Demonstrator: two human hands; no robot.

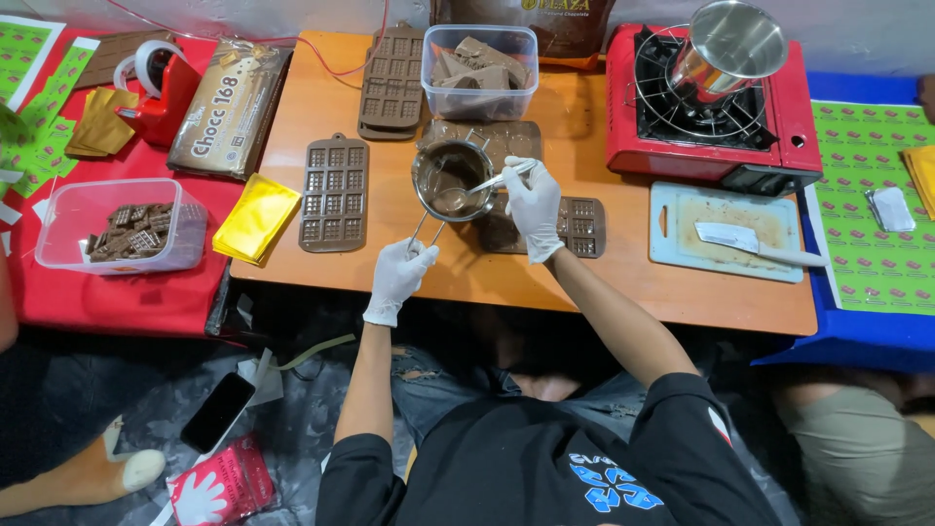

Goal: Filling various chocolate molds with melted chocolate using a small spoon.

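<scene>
My left hand (399, 275), in a white glove, grips the wire handle of a small steel pot (450, 178) that holds melted chocolate. The pot hovers over a brown chocolate mould (575, 222) on the orange table (623, 282). My right hand (533, 203), also gloved, holds a metal spoon (495, 181) whose bowl dips into the pot. A second brown bar mould (334, 193) lies just left of the pot.
A clear tub of chocolate chunks (479, 70) and stacked moulds (392, 83) sit behind. A red gas stove with a steel pot (716, 93) stands right, a cutting board with a knife (726, 234) before it. At left are a tub of bars (122, 226), gold foil (255, 216) and a tape dispenser (156, 83).
</scene>
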